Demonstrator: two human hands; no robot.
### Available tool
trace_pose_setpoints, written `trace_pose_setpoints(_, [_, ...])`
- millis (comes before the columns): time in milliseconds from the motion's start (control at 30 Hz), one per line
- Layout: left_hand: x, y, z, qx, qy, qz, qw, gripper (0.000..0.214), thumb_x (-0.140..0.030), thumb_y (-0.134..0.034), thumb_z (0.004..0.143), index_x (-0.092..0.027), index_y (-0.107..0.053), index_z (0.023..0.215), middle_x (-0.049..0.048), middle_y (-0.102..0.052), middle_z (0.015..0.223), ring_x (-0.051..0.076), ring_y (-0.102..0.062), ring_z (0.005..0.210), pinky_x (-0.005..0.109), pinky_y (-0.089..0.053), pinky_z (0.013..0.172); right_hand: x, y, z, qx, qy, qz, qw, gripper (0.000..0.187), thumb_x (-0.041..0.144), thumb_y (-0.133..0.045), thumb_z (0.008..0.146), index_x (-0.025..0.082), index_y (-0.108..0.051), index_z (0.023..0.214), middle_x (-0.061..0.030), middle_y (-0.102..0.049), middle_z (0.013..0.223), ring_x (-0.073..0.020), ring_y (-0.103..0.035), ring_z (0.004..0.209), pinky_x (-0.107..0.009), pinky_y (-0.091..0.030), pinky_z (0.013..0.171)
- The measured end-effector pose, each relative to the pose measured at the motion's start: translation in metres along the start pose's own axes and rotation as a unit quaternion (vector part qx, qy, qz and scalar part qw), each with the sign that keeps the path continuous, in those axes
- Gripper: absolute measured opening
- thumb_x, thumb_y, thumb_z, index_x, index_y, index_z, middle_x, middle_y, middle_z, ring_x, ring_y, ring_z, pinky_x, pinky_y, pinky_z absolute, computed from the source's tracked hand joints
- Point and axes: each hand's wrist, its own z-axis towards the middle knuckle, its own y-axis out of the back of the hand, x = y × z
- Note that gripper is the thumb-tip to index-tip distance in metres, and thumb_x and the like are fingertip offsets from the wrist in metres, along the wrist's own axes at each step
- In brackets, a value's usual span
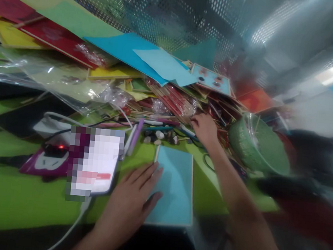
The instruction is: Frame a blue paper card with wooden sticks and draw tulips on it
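Observation:
My left hand (134,194) lies flat on the green table, fingers stretched out over the left edge of a light blue board (175,188) with a wooden rim. My right hand (204,129) reaches forward into a heap of thin wooden sticks (174,100) and coloured boards. Its fingers curl down into the pile, and what they touch is hidden. A few small pebbles (159,136) lie just left of that hand.
Coloured sheets (126,47) and plastic wrap pile up at the back. A green bowl (257,148) sits at the right. A phone (99,162), cables and a purple pen (135,138) lie at the left. The right side is blurred.

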Motion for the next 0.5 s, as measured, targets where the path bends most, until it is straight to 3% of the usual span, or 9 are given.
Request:
trace_pose_setpoints(133, [0.001,0.000,0.000,-0.005,0.008,-0.014,1.000,0.042,-0.038,-0.045,0.111,-0.016,-0.060,0.144,0.0102,-0.069,0.147,0.030,-0.067,0.130,0.048,-0.059,0.099,-0.004,-0.007,0.008,0.005,-0.005,0.033,0.999,0.014,0.025,-0.064,0.096,0.020,-0.078,0.095,-0.0116,-0.078,0.103,-0.0310,-0.064,0.102,-0.041,-0.047,0.093])
trace_pose_setpoints(267, [0.001,0.000,-0.001,-0.006,0.019,-0.035,0.999,0.043,-0.039,-0.048,0.110,-0.016,-0.059,0.145,0.0106,-0.069,0.146,0.030,-0.067,0.130,0.050,-0.059,0.102,-0.007,0.001,0.006,0.005,-0.024,0.078,0.997,0.011,0.026,-0.067,0.094,0.021,-0.075,0.087,-0.0094,-0.078,0.097,-0.0275,-0.066,0.094,-0.037,-0.046,0.085])
trace_pose_setpoints(500, [0.004,0.000,-0.002,-0.022,0.034,-0.086,0.995,0.040,-0.034,-0.053,0.109,-0.020,-0.058,0.146,0.0092,-0.070,0.145,0.028,-0.066,0.132,0.050,-0.058,0.107,-0.039,0.031,-0.035,-0.013,-0.136,0.185,0.973,0.017,0.038,-0.074,0.087,0.022,-0.071,0.083,-0.0032,-0.075,0.080,-0.0215,-0.066,0.075,-0.033,-0.045,0.073])
